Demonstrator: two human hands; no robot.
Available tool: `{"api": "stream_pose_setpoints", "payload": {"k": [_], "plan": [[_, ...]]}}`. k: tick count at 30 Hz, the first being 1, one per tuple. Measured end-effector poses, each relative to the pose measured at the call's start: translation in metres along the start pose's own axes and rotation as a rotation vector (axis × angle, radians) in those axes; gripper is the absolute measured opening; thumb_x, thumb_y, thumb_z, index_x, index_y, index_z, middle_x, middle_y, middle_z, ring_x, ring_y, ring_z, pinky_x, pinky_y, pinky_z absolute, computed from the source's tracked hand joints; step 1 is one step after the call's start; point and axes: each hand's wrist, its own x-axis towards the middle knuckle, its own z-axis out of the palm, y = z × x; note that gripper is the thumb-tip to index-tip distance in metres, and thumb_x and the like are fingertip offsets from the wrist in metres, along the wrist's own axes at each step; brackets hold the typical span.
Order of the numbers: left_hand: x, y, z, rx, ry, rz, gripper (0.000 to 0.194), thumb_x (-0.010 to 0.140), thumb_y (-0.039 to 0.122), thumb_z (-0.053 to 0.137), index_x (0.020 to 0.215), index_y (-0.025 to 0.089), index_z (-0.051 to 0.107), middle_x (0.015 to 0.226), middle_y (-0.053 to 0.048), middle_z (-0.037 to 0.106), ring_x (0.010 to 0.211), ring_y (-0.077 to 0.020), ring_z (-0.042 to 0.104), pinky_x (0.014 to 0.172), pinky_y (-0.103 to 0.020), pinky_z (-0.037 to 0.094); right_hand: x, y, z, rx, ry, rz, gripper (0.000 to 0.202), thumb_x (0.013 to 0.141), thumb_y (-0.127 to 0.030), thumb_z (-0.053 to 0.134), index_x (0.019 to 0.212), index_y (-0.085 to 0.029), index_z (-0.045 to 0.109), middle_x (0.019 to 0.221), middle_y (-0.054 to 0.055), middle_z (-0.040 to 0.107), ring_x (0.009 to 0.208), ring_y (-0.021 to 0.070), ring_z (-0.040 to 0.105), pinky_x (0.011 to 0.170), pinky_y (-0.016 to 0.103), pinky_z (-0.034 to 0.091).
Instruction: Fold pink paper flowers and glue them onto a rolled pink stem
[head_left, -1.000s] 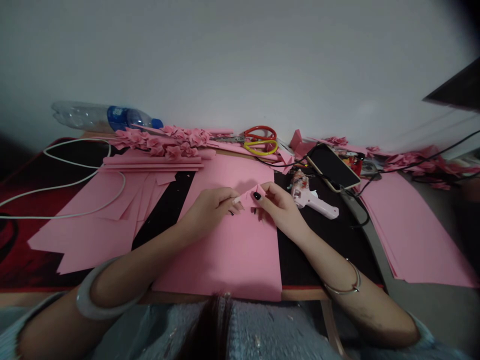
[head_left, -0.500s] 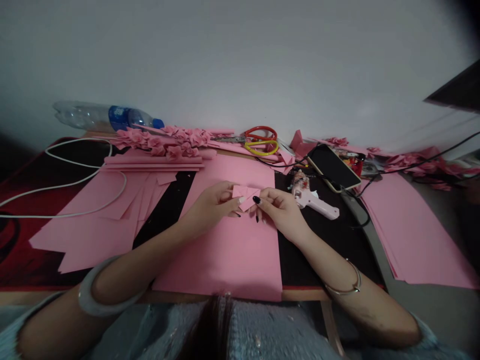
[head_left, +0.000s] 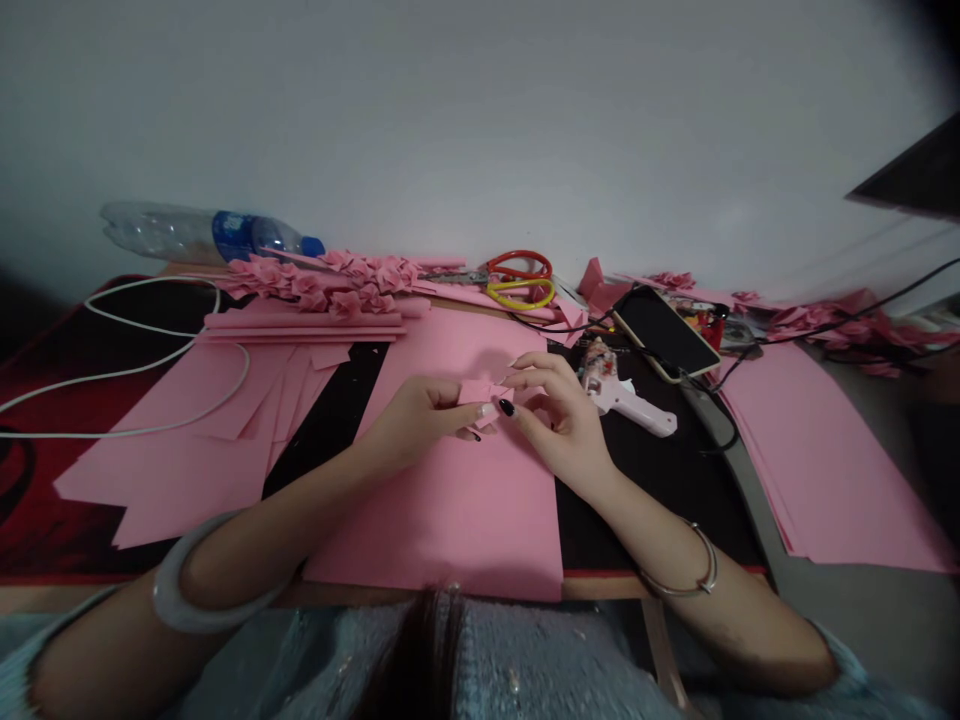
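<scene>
A small folded piece of pink paper [head_left: 474, 392] is held up over a large pink sheet [head_left: 465, 500]. My left hand [head_left: 420, 412] pinches its left side, thumb on top and fingers beneath. My right hand [head_left: 559, 415] is at its right edge, with the dark-nailed thumb and a fingertip on the folds and the other fingers raised and curved. Parts of the paper are hidden behind my thumbs. A glue gun [head_left: 630, 402] lies just right of my right hand.
Scissors with red and yellow handles [head_left: 521, 280], pink paper flowers [head_left: 352, 285] and a plastic bottle [head_left: 195, 235] lie along the wall. A phone [head_left: 667, 332] and black cables sit back right. Pink sheets [head_left: 832, 460] are stacked at right; cut pieces [head_left: 202, 420] and a white cable lie left.
My right hand's fingers have lifted from beneath the paper and now arch over its right edge. The paper has tilted and shifted slightly left; my left hand keeps its pinch.
</scene>
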Motion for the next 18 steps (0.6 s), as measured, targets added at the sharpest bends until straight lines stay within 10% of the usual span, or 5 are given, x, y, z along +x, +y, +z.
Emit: {"api": "stream_pose_setpoints", "payload": {"k": [18], "plan": [[-0.0016, -0.0003, 0.0052, 0.090, -0.028, -0.051, 0.016, 0.073, 0.028, 0.067, 0.071, 0.014, 0.074, 0.067, -0.005, 0.073, 0.066, -0.0157, 0.067, 0.063, -0.025, 0.053, 0.0009, 0.0017, 0.0077, 0.108, -0.008, 0.048, 0.010, 0.076, -0.013, 0.066, 0.078, -0.022, 0.069, 0.103, 0.006, 0.057, 0.103, 0.0201, 0.055, 0.087, 0.037, 0.046]]}}
